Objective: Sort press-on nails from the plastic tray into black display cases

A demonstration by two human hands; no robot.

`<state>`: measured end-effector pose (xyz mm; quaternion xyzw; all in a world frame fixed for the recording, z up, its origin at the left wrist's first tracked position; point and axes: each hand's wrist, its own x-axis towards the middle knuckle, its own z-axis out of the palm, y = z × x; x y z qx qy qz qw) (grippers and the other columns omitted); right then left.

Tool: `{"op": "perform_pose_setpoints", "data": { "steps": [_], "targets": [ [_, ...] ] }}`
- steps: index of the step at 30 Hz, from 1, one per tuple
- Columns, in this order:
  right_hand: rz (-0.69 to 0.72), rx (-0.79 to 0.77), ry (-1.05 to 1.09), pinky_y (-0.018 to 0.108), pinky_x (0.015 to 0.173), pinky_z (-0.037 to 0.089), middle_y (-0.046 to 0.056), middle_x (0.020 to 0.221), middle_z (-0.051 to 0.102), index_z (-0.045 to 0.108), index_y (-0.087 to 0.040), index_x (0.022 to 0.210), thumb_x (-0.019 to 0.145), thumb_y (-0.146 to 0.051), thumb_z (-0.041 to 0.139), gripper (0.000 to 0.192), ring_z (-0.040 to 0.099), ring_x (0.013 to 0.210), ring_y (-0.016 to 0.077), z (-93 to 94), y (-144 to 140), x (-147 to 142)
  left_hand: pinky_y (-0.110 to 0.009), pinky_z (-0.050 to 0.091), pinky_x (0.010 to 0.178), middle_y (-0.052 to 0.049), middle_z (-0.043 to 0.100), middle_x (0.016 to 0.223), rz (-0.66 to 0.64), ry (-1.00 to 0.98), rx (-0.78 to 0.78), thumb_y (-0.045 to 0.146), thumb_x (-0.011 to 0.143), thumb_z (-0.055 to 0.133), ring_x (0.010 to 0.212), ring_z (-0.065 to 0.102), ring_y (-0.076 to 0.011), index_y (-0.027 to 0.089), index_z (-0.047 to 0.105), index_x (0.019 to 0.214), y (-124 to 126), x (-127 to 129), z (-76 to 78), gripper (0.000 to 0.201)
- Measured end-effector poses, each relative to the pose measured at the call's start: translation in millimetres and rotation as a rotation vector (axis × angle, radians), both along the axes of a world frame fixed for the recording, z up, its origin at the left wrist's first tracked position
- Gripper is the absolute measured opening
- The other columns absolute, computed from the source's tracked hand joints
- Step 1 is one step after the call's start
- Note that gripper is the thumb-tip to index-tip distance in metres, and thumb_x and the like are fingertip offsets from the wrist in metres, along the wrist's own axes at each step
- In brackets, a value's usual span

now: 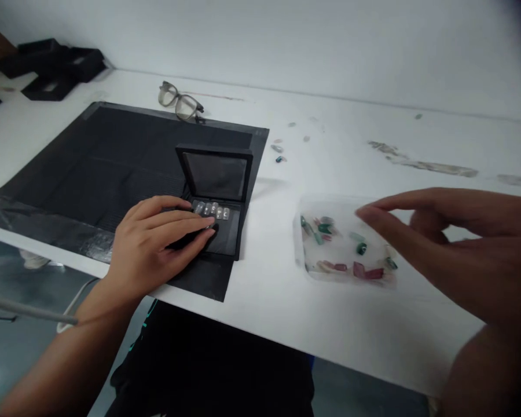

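A small black hinged box [226,231] stands open on a black mat [91,162], its lid upright, with a row of clear press-on nails [211,209] inside. My left hand [156,243] lies flat on the box's base, fingers pressing beside the nails. My right hand [455,243] hovers with fingers spread over the right side of a clear plastic tray [306,272] that holds several green, red and pink nails. Nothing is in that hand.
A pair of glasses [180,103] lies at the mat's far edge. A few loose nails [278,152] are scattered on the white table behind the tray. Black boxes [52,66] sit at the far left. The table's front edge runs close to me.
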<state>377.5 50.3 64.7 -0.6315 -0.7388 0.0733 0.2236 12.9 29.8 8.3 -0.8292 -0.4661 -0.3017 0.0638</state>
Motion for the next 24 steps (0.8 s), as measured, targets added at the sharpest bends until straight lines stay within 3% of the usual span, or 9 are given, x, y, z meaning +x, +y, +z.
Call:
{"op": "perform_pose_setpoints", "data": {
  "steps": [3,6,11,19,24],
  "targets": [
    [-0.002,-0.059,-0.05,0.03,0.048,0.029,-0.004,0.048,0.039,0.076,-0.029,0.087,0.082,-0.066,0.068,0.039,0.038,0.045,0.0117,-3.9,0.8,-14.6,-0.04,0.059,0.088,0.003,0.079,0.095,-0.013,-0.003,-0.009,0.021,0.083,0.078,0.103,0.071,-0.0222,0.03,0.074,0.104,0.8,-0.3,0.7,0.023],
    [-0.005,-0.291,-0.036,0.029,0.042,0.025,-0.005,0.047,0.039,0.077,-0.027,0.088,0.075,-0.074,0.068,0.049,0.036,0.04,0.011,-8.0,5.0,-8.0,-0.041,0.059,0.088,0.003,0.079,0.096,-0.017,0.003,-0.004,0.021,0.083,0.078,0.104,0.071,-0.0225,0.031,0.074,0.105,0.6,-0.9,1.0,0.024],
    [0.064,-0.605,-0.018,0.029,0.045,0.034,-0.003,0.056,0.054,0.077,-0.028,0.103,0.08,-0.065,0.068,0.044,0.051,0.046,0.0143,-14.6,9.5,-7.9,-0.042,0.058,0.09,0.0,0.078,0.099,-0.026,0.008,-0.011,0.019,0.082,0.078,0.107,0.069,-0.0239,0.027,0.071,0.113,-0.7,-1.8,2.0,0.033],
    [0.113,-0.6,-0.004,0.03,0.043,0.035,-0.002,0.058,0.061,0.073,-0.027,0.087,0.086,-0.051,0.067,0.026,0.052,0.044,0.0138,-17.7,10.8,-19.0,-0.037,0.055,0.096,-0.004,0.076,0.105,-0.058,-0.01,-0.008,0.018,0.081,0.078,0.107,0.068,-0.0232,0.02,0.067,0.121,-0.2,-1.0,3.1,0.042],
    [0.161,-0.619,0.021,0.029,0.044,0.038,-0.001,0.062,0.062,0.069,-0.025,0.088,0.088,-0.06,0.061,0.035,0.055,0.047,0.0145,-16.7,11.2,-12.5,-0.035,0.054,0.096,-0.002,0.075,0.102,-0.017,-0.094,-0.071,0.025,0.084,0.075,0.106,0.067,-0.0205,0.022,0.057,0.137,-2.5,-0.2,4.9,0.056]
  ]
}}
